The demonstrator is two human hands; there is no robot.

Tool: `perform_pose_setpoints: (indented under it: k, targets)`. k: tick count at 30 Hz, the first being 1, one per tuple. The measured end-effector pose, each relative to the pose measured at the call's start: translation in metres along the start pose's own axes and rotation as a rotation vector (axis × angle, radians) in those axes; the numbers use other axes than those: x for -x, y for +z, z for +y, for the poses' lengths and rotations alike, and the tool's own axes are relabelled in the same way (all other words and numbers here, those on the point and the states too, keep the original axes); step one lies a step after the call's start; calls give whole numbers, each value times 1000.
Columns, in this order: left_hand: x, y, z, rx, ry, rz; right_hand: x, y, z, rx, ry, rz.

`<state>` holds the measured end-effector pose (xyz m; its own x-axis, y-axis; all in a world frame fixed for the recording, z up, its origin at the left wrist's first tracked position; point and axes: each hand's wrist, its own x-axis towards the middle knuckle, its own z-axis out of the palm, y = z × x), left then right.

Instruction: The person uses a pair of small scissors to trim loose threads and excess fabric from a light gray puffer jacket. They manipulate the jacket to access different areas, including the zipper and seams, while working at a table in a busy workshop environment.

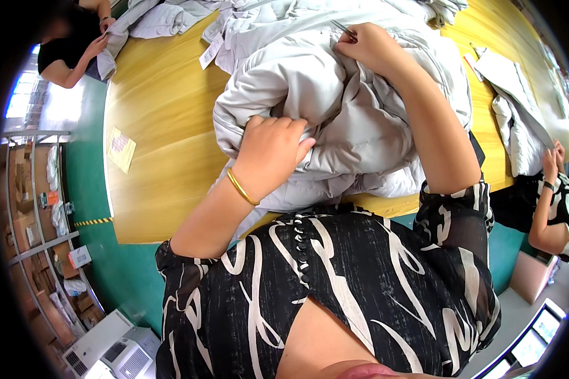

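A light grey padded jacket [284, 76] lies bunched up on the table in front of me. My left hand [273, 148], with a gold bangle at its wrist, is closed on a fold at the jacket's near left side, its fingers curled into the cloth. Farther up and to the right, my right hand [376, 49] is closed round a slim pointed metal tool [342, 28]. Its tip sticks out to the left above the cloth; whether it is snips or tweezers I cannot tell. A white tag [211, 52] hangs at the jacket's far left.
The yellow wooden table [164, 126] carries a paper slip [121, 150] near its left edge. Other people handle grey garments at the far left and on the right, where another jacket [515, 114] lies. Shelving with boxes [35, 246] stands beyond the green floor at left.
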<state>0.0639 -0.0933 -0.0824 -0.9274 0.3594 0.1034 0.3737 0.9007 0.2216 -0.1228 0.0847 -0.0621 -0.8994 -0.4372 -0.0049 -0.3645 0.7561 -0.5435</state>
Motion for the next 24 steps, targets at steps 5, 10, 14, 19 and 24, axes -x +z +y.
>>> perform_pose_setpoints:
  k: [5, 10, 14, 19, 24]
  targets:
    - [21, 13, -12, -100, -32, -107, -19, 6, 9, -460, -15, 118]
    - [58, -8, -31, 353, -124, 280, -27, 0, 13, -759, -83, 43]
    - [85, -6, -33, 847, -224, 462, -10, -2, -3, -820, -33, -57]
    - [93, -5, -27, 1265, -250, 524, 6, 6, -16, -791, -43, 5]
    - [90, -6, -32, 1439, -258, 474, 39, 4, -35, -639, -70, 112]
